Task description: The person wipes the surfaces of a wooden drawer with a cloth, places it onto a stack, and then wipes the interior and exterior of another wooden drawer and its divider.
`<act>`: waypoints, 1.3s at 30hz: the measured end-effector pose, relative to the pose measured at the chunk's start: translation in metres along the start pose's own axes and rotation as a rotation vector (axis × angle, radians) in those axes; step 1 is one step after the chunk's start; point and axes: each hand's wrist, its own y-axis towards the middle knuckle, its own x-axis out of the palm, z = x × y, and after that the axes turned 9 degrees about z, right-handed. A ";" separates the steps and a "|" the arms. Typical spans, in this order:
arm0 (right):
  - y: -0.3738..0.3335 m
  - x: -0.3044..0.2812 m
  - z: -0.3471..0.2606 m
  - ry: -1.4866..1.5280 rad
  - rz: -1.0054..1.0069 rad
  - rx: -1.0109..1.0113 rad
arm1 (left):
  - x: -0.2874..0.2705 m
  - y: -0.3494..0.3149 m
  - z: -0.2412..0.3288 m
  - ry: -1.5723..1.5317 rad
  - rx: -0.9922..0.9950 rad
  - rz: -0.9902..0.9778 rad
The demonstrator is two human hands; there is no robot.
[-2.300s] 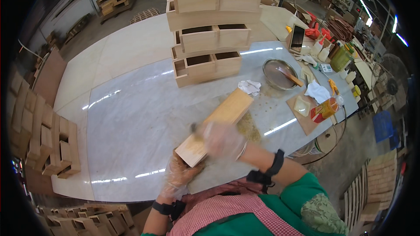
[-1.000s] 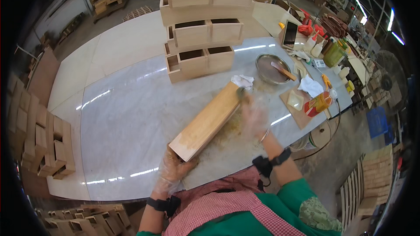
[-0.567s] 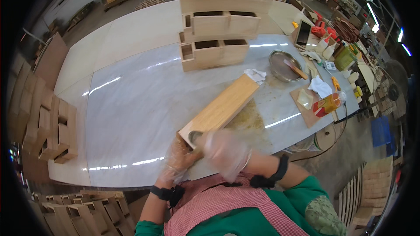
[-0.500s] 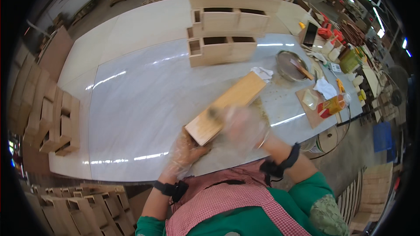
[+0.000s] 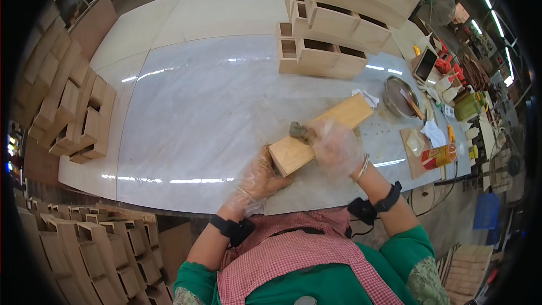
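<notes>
A long, yellowish wooden box point(image 5: 353, 110) lies slantwise on the table before me, its near end toward my left. My left hand point(image 5: 257, 176), in a clear plastic glove, is closed around that near end, fingers on the left side and thumb by the lower edge. Above the box is my gloved right hand point(image 5: 337, 146), pinching a wad of dark, greenish-grey cloth point(image 5: 298, 130) against the top near the same end. The right palm hides part of the box's middle. A clear plastic sheet point(image 5: 276, 114) seems to lie beneath the box.
Stacked pale wooden drawer boxes point(image 5: 333, 59) stand at the back; more are piled at the left point(image 5: 84, 124) and lower left point(image 5: 107, 248). On the right are a round metal bowl point(image 5: 389, 95) with a brush point(image 5: 416, 107), a white rag point(image 5: 433, 133) and a red-yellow container point(image 5: 439, 156).
The view has shifted, moving the scene rightward. My right hand, blurred before, is now sharper, with the cloth on the box top. The box's near end looked paler earlier and is yellower now.
</notes>
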 end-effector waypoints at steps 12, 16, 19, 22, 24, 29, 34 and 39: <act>-0.013 0.006 0.014 -0.404 0.047 -0.190 | 0.005 0.001 0.006 -0.019 0.089 0.036; -0.006 0.044 -0.036 -0.123 0.234 -0.360 | -0.007 0.006 -0.006 0.550 0.594 -0.021; -0.017 0.034 -0.053 -0.205 -0.252 -0.056 | -0.011 -0.007 -0.039 0.361 0.316 -0.121; -0.039 0.007 0.003 -0.469 0.079 -0.001 | -0.004 -0.001 0.011 0.184 -0.023 -0.086; -0.037 -0.019 0.032 -0.581 0.209 0.099 | -0.003 0.000 0.008 0.096 -0.031 -0.046; -0.040 0.018 0.003 -0.556 -0.033 -0.006 | 0.003 -0.001 0.011 0.066 -0.088 -0.029; -0.029 0.020 -0.028 -0.361 -0.049 -0.016 | -0.006 -0.002 0.016 0.019 -0.283 -0.156; -0.052 -0.047 0.098 -0.864 0.474 -0.047 | -0.002 0.011 0.044 0.251 -0.020 -0.099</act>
